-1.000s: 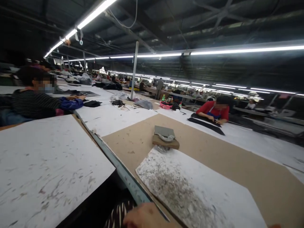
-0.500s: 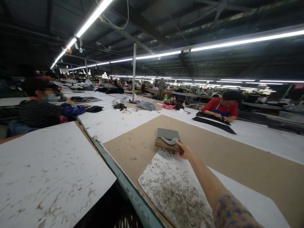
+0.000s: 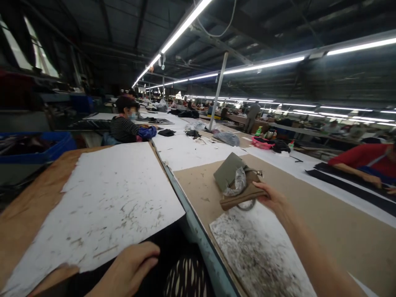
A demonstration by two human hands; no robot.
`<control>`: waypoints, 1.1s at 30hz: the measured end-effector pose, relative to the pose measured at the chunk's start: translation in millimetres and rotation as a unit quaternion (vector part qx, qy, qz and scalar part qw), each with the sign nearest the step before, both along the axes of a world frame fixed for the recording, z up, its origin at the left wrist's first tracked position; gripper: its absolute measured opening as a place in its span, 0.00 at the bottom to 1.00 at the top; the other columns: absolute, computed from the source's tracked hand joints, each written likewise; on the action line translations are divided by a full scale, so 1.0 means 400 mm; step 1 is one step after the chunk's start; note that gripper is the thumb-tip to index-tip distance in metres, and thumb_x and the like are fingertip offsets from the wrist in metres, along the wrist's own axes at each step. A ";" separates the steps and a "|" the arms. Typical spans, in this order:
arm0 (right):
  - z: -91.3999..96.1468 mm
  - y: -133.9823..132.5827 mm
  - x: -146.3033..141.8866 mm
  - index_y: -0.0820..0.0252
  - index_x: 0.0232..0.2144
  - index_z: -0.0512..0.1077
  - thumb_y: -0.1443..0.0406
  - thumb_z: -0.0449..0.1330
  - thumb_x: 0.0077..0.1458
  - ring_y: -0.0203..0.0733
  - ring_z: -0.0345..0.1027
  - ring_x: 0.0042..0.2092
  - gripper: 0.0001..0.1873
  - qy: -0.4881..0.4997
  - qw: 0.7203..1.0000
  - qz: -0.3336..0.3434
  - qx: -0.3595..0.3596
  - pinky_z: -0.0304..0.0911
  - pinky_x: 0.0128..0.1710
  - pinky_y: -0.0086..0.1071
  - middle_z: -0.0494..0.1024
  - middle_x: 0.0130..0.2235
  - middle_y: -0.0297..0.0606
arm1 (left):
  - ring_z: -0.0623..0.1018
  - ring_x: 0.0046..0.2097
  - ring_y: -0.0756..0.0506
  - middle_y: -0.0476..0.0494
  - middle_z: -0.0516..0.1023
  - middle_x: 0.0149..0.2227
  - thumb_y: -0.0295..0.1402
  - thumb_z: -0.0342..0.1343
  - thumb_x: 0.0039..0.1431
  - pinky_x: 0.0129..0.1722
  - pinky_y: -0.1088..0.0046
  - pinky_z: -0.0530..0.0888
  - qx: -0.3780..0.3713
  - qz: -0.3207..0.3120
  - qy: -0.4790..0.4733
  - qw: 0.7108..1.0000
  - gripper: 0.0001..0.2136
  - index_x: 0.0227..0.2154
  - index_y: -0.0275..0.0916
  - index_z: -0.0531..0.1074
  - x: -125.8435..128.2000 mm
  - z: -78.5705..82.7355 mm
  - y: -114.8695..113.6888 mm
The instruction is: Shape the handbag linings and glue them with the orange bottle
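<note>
My right hand [image 3: 274, 200] is stretched out over the brown board and grips the near edge of a brown leather stack [image 3: 243, 194], lifted and tilted. A grey-green flat piece [image 3: 227, 171] and a crumpled clear plastic bag [image 3: 236, 183] lie on top of that stack, and a metal ring [image 3: 247, 205] hangs under it. My left hand [image 3: 128, 268] rests low at the near edge of the left table, fingers curled loosely over dark fabric, holding nothing I can make out. A stained white sheet [image 3: 260, 251] lies below my right arm.
A large marked white sheet [image 3: 111, 206] covers the left table. A blue-grey rail [image 3: 198, 231] divides the two tables. A person in a striped top [image 3: 123, 128] sits at the far left, a person in red [image 3: 368, 159] works on black strips at right. Blue crate [image 3: 52, 146] at left.
My right hand has closed on the brown stack and raised it, tilting it toward me. My left hand has come into view at the bottom. The view has swung left.
</note>
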State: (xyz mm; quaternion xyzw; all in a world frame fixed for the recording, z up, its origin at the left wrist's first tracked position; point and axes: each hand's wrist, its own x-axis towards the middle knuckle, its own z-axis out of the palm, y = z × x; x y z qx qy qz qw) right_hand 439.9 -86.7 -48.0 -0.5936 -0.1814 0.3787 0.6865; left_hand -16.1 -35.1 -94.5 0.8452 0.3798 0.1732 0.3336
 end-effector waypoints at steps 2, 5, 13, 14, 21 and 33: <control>0.033 0.031 -0.075 0.63 0.30 0.68 0.74 0.60 0.39 0.35 0.65 0.23 0.11 -0.009 0.998 0.059 0.000 0.61 0.21 0.25 0.72 0.24 0.36 | 0.73 0.37 0.45 0.49 0.75 0.33 0.37 0.49 0.52 0.40 0.72 0.69 -0.017 -0.020 -0.039 0.999 0.09 0.31 0.48 0.74 0.043 0.034 0.007; 0.063 0.069 -0.207 0.63 0.31 0.68 0.71 0.61 0.38 0.34 0.63 0.21 0.12 -0.029 0.992 0.121 -0.007 0.58 0.19 0.25 0.71 0.24 0.36 | 0.71 0.42 0.44 0.48 0.74 0.39 0.34 0.51 0.51 0.45 0.71 0.66 -0.034 0.012 -0.123 0.992 0.11 0.37 0.45 0.73 0.108 0.075 0.023; 0.064 0.089 -0.504 0.63 0.46 0.64 0.65 0.62 0.37 0.40 0.67 0.33 0.29 -0.064 0.961 0.259 0.074 0.63 0.33 0.29 0.74 0.35 0.39 | 0.67 0.49 0.40 0.37 0.63 0.52 0.41 0.52 0.51 0.49 0.66 0.63 -0.095 0.112 -0.256 0.955 0.27 0.53 0.37 0.58 0.210 0.077 0.121; 0.060 0.087 -0.523 0.62 0.48 0.63 0.65 0.61 0.38 0.41 0.68 0.35 0.30 -0.073 0.957 0.270 0.074 0.63 0.35 0.31 0.74 0.36 0.39 | 0.68 0.48 0.41 0.36 0.64 0.51 0.41 0.52 0.51 0.47 0.66 0.65 -0.103 0.110 -0.261 0.954 0.28 0.54 0.36 0.56 0.212 0.074 0.131; 0.058 0.077 -0.545 0.60 0.51 0.62 0.68 0.56 0.41 0.39 0.67 0.35 0.31 -0.130 0.934 0.327 0.064 0.61 0.35 0.29 0.75 0.36 0.35 | 0.72 0.38 0.44 0.40 0.71 0.42 0.38 0.53 0.50 0.40 0.69 0.67 -0.038 0.101 -0.190 0.976 0.26 0.52 0.37 0.56 0.235 0.092 0.128; 0.207 -0.161 -0.390 0.56 0.53 0.60 0.68 0.53 0.47 0.43 0.63 0.47 0.27 -0.358 0.907 0.217 0.051 0.58 0.49 0.37 0.70 0.47 0.34 | 0.73 0.32 0.48 0.47 0.74 0.32 0.23 0.44 0.43 0.34 0.76 0.71 0.022 -0.039 -0.148 0.988 0.26 0.49 0.38 0.64 0.371 0.243 0.049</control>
